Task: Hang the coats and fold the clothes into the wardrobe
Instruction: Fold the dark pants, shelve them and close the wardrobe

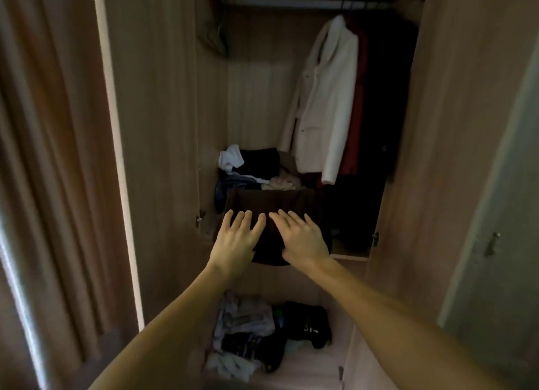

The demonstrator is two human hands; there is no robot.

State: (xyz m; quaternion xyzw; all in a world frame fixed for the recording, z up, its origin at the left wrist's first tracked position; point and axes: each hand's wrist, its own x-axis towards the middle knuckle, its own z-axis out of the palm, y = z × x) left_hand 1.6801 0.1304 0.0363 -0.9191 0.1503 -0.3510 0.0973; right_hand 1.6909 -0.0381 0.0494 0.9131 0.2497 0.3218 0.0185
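Observation:
A dark brown folded garment (277,203) lies at the front of the wardrobe shelf (350,254), its near edge hanging slightly over. My left hand (237,238) presses flat on its left part with straight fingers. My right hand (300,238) presses flat on its right part the same way. Behind the garment sits a heap of folded and loose clothes (256,168), white, black and pink. A white coat (323,103) hangs from the rail (280,3) at the upper right, with a red coat (355,112) and a black coat (385,98) beside it.
Both wardrobe doors stand open, the left door (151,127) and the right door (455,127). The lower compartment holds crumpled light clothes (242,325) and black items (306,322). A curtain (43,156) hangs at the far left.

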